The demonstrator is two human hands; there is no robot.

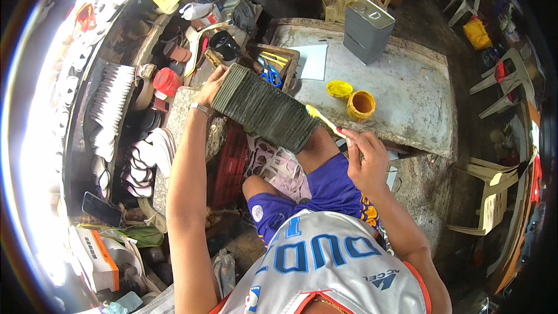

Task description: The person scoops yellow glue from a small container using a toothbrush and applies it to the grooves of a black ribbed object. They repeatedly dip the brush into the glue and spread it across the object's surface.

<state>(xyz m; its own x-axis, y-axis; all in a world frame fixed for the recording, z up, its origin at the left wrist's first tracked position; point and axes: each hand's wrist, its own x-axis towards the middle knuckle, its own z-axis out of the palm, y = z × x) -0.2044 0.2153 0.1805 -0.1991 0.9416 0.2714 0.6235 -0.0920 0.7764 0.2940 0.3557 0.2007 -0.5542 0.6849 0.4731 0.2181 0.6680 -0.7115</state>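
My left hand (213, 88) grips the left end of a long stack of thin dark grey-green sheets (264, 107), held tilted above my knees. Between the fingertips of my right hand (370, 160) is a slim toothbrush-like brush (326, 120) with a pale handle, red near my fingers. Its yellow head meets or hovers just at the stack's right end; contact is hard to judge. Beyond the brush, an open yellow jar (361, 106) with brownish-orange contents stands on the worn table (418, 90). The jar's yellow lid (339, 89) lies beside it.
A grey metal can (368, 32) and a white paper sheet (312, 62) sit on the table. Blue scissors (269, 74) lie in a wooden tray. Shelves at left carry white sole-like pieces (110, 107), a red container (167, 82) and a phone (102, 209). Plastic chairs (487, 197) stand right.
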